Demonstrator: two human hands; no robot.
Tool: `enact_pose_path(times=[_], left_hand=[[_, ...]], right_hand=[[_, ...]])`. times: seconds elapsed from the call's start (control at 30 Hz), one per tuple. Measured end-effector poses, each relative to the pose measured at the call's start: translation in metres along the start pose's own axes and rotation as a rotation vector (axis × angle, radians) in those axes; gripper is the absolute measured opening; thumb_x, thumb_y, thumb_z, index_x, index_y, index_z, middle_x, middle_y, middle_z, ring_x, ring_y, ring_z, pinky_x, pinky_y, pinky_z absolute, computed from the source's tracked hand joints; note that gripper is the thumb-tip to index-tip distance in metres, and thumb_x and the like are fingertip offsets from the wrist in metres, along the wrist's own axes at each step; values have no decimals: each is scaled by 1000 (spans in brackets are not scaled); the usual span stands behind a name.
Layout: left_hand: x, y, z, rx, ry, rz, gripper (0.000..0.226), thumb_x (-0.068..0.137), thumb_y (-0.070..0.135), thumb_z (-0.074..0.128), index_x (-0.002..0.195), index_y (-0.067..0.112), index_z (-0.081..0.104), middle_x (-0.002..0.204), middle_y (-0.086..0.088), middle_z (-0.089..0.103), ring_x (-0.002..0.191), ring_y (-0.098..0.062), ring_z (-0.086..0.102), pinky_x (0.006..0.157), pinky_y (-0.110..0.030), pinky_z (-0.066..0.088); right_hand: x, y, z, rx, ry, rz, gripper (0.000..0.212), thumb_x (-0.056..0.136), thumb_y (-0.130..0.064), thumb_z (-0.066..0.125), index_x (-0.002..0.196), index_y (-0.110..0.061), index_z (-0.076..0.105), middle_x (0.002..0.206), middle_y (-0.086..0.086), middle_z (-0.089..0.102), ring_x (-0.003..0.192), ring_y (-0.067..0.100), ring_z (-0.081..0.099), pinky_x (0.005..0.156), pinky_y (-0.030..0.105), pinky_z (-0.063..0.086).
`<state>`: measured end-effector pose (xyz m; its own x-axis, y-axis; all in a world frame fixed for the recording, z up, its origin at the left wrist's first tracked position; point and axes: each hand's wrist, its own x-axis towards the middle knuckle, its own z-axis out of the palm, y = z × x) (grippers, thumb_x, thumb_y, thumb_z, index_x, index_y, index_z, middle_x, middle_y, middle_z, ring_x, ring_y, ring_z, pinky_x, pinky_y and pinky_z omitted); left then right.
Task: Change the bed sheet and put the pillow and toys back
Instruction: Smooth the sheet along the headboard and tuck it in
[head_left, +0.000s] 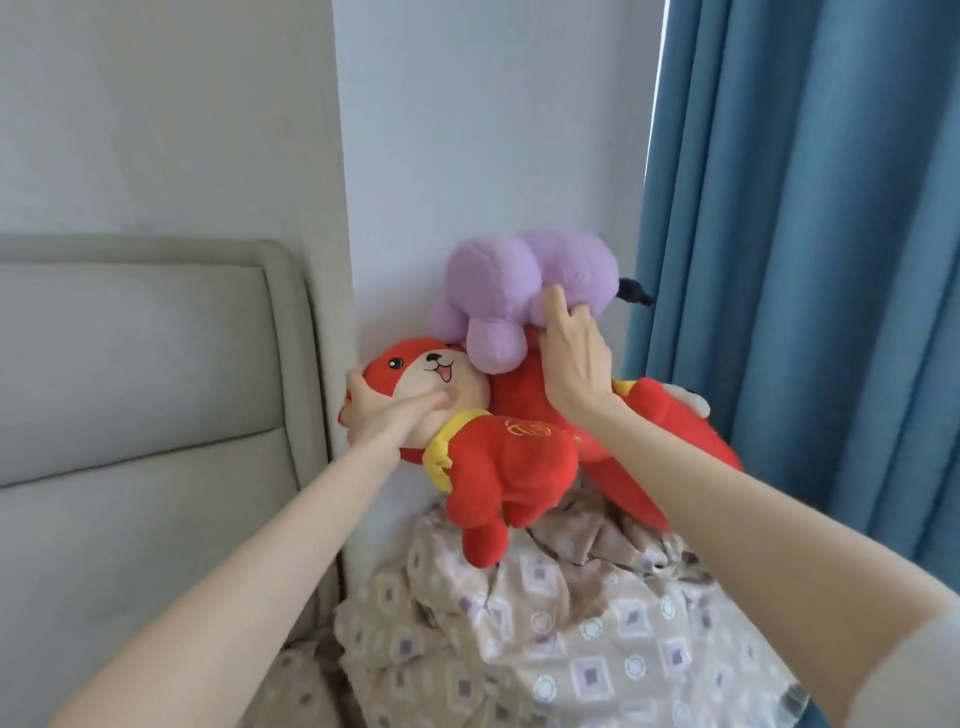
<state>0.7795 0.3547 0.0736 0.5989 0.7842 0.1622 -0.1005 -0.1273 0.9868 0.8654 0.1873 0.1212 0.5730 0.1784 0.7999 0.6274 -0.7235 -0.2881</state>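
white wall (467, 130) and blue curtain (805, 260) back a crumpled sheet (571, 649) heaped beside the headboard (130, 364). over its top, left grip (384, 421) clasps the red fox toy (519, 462) by its head; right grip (576, 364) pinches the purple toy (519, 275) lying on it.

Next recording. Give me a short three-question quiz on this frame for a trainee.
1. True or false: the purple toy is above the red toy.
2. Which part of the red toy does the left hand grip? A) head B) foot C) tail
3. Fill in: the curtain on the right is ____ in colour.
Key: 1 true; 2 A; 3 blue.
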Motion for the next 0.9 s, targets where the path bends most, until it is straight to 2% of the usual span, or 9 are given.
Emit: enact_pose_path(times=[0.1, 0.23, 0.33, 0.4, 0.53, 0.73, 0.9], left_hand=[[-4, 21, -48, -79, 30, 73, 99, 50, 22, 92, 133, 27, 37, 126, -2, 52, 110, -21, 55, 99, -37, 47], [-15, 44, -134, -86, 101, 99, 99, 52, 24, 92, 135, 26, 38, 111, 7, 51, 100, -14, 53, 88, -29, 46], [-27, 55, -202, -87, 172, 104, 102, 54, 25, 92, 139, 26, 36, 122, 4, 52, 109, -18, 55, 97, -38, 47], [-38, 56, -250, -93, 221, 108, 104, 55, 27, 92, 140, 31, 33, 130, 2, 51, 115, -20, 56, 98, -43, 48], [-70, 59, -357, -88, 402, 136, 106, 56, 24, 91, 143, 33, 30, 133, 1, 50, 116, -20, 55, 100, -42, 47], [-140, 41, -511, -10, 700, 135, 103, 54, 21, 91, 140, 34, 36, 132, 3, 50, 116, -18, 55, 99, -41, 48], [-213, 2, -613, 168, 942, 9, 101, 54, 25, 90, 138, 38, 35, 132, 0, 51, 114, -21, 56, 97, -44, 49]], right_hand=[[2, -44, -18, 54, 11, -83, 28, 91, -7, 43, 118, -14, 40, 88, 12, 40, 68, 31, 41, 57, 37, 35], [-4, -117, -32, 131, 11, -212, 26, 92, -4, 41, 117, -12, 41, 85, 11, 37, 64, 32, 40, 57, 36, 33], [-13, -174, -32, 211, -16, -282, 29, 91, -4, 40, 118, -14, 39, 83, 11, 38, 61, 32, 40, 57, 36, 33], [-23, -216, -30, 278, -37, -309, 27, 91, -7, 39, 116, -15, 39, 82, 10, 38, 60, 32, 41, 57, 36, 32], [-58, -310, -25, 456, -83, -419, 24, 88, -12, 37, 111, -16, 37, 80, 8, 38, 61, 30, 40, 60, 34, 30], [-144, -449, -18, 702, -283, -558, 27, 90, -10, 37, 116, -17, 37, 82, 9, 40, 67, 33, 43, 64, 35, 33], [-249, -532, -5, 909, -513, -625, 25, 91, -11, 35, 115, -17, 35, 82, 12, 43, 68, 33, 42, 63, 35, 35]])
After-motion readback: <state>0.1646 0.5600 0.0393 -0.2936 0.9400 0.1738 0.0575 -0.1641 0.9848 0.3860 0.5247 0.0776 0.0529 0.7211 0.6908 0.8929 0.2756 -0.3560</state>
